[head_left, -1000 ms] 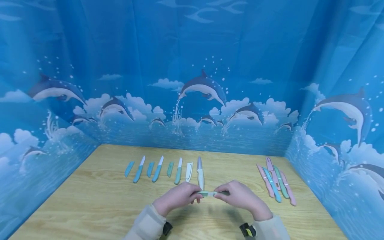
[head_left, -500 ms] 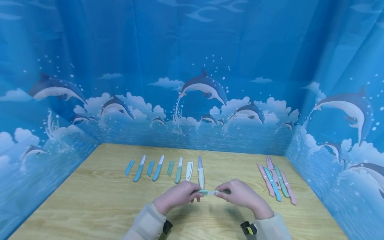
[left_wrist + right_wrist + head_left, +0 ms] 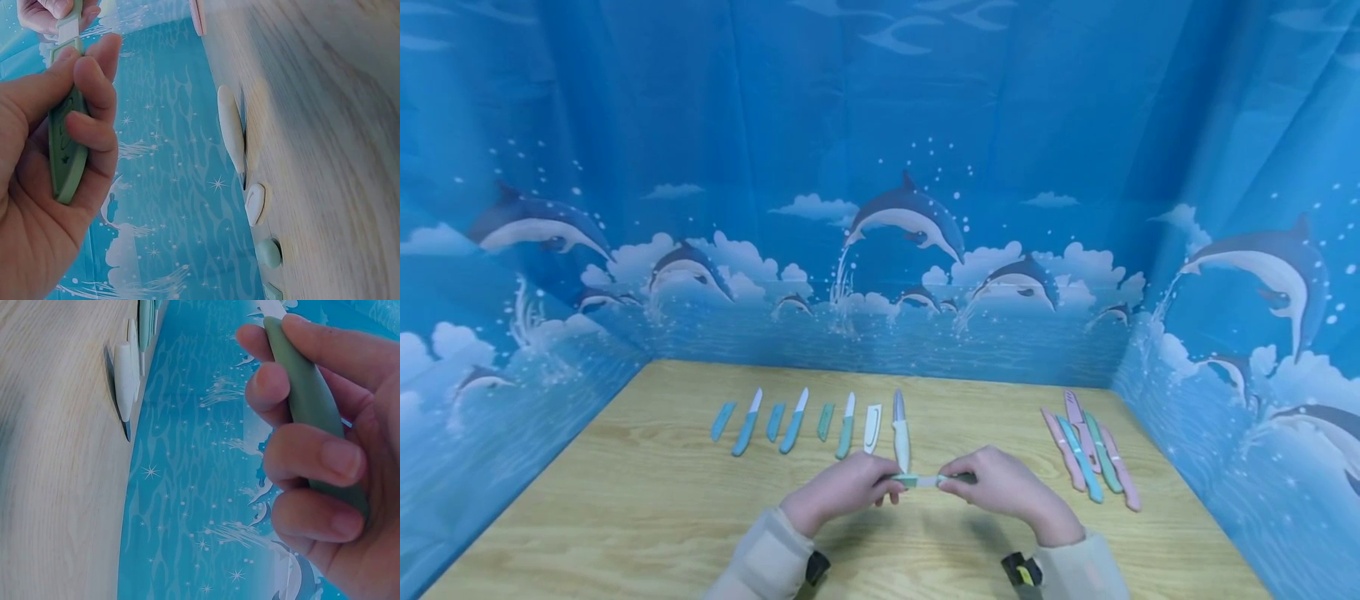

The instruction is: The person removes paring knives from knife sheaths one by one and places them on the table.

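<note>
My left hand (image 3: 847, 490) grips a green knife sheath (image 3: 65, 144), thumb on top and fingers curled underneath. My right hand (image 3: 1003, 490) is wrapped round the green handle (image 3: 306, 394) of a small knife. Between the hands shows a short stretch of pale blade (image 3: 928, 482); its tip is hidden inside the sheath. Knife and sheath are level, end to end, held above the table's front half. Just beyond them lies a knife with a white handle (image 3: 902, 446), beside a white sheath (image 3: 872, 428).
Left of the white pair, a green knife (image 3: 846, 433), two blue knives (image 3: 791, 433) and their sheaths (image 3: 723, 421) lie in a row on the wooden table (image 3: 625, 508). Several pink, blue and green knives (image 3: 1090, 454) lie grouped at right. Blue dolphin curtains (image 3: 880, 167) enclose the table.
The right hand has shifted very slightly to the right with the knife, and a little more blade shows. The left hand and the things on the table stay in place.
</note>
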The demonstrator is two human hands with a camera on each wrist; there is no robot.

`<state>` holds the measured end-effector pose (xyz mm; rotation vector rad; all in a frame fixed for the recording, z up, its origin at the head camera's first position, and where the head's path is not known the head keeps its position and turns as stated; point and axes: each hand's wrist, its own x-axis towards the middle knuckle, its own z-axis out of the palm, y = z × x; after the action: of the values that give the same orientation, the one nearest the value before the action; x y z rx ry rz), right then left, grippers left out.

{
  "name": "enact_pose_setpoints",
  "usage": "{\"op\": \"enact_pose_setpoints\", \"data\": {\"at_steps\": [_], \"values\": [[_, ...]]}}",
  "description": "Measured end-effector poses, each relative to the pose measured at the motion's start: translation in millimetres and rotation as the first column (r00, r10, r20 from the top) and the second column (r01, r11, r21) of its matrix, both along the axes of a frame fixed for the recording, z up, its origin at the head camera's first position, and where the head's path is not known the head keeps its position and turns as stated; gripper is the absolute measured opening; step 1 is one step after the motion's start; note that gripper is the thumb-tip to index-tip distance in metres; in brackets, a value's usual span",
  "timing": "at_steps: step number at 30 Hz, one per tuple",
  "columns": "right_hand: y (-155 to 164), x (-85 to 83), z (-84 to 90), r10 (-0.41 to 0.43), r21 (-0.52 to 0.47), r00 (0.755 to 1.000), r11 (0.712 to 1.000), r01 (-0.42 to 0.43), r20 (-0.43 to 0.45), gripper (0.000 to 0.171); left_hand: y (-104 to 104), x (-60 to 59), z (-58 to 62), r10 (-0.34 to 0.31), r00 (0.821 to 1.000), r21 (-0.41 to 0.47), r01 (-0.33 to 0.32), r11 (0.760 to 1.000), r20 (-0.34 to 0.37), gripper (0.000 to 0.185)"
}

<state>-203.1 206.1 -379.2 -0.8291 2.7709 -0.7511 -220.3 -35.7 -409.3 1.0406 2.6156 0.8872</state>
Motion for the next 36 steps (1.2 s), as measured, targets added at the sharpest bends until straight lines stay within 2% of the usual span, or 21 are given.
{"op": "enact_pose_setpoints", "data": {"at_steps": [36], "values": [[2.3, -0.4, -0.1, -0.033, 0.02, 0.999, 0.999, 0.032, 0.008, 0.026, -3.1, -1.5, 0.8, -0.004, 1.0, -0.021, 0.004, 1.0, -0.005, 0.016]]}}
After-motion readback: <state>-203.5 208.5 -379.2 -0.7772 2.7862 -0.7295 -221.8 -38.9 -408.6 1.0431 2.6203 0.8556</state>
